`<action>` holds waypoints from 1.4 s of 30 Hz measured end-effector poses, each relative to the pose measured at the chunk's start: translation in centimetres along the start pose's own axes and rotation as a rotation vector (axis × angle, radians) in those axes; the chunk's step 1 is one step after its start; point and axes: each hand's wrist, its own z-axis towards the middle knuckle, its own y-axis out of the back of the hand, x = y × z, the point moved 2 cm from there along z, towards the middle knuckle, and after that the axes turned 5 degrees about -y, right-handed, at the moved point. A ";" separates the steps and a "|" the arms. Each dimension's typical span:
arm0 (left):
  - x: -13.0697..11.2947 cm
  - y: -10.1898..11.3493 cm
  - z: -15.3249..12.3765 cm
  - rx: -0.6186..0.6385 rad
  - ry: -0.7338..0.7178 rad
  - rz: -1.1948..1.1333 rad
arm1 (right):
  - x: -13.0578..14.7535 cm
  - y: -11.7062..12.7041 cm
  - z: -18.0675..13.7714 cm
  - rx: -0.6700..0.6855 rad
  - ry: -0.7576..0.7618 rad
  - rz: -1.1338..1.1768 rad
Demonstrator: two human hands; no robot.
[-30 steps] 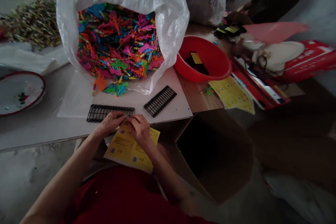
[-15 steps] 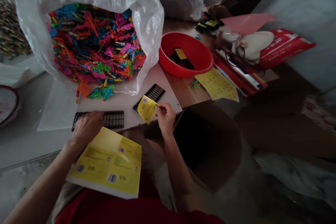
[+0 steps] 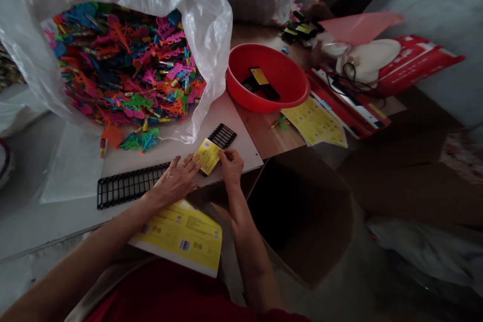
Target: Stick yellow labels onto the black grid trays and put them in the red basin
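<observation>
Yellow label [image 3: 208, 155] now down on short black grid [image 3: 221, 139] near desk's front edge, no longer lifted; right hand [image 3: 231, 165] pinching its corner, left hand [image 3: 177, 181] fingers spread, pressing it flat.

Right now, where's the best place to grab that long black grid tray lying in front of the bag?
Probably the long black grid tray's free left end, coming from above. It lies flat on the white board, and the left hand covers its right end, so pinching across the narrow width looks easiest.
</observation>
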 end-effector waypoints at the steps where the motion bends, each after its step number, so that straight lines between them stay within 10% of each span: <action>1: 0.0 -0.1 0.0 0.007 0.008 0.001 | -0.1 -0.1 0.1 0.003 -0.012 0.005; 13: -0.2 -2.0 -0.1 0.021 0.043 0.011 | -1.3 -0.4 0.8 -0.015 -0.017 -0.032; 24: -0.1 -3.2 -1.0 -0.045 0.063 -0.057 | -0.5 0.8 3.2 -0.257 0.358 -0.753; 32: -2.7 -2.4 0.7 0.009 0.088 0.042 | -0.5 -1.7 1.3 -0.105 0.531 -0.736; 42: -4.2 -4.6 -1.2 -0.040 0.127 0.004 | -0.9 -0.6 1.4 -0.148 0.279 -0.353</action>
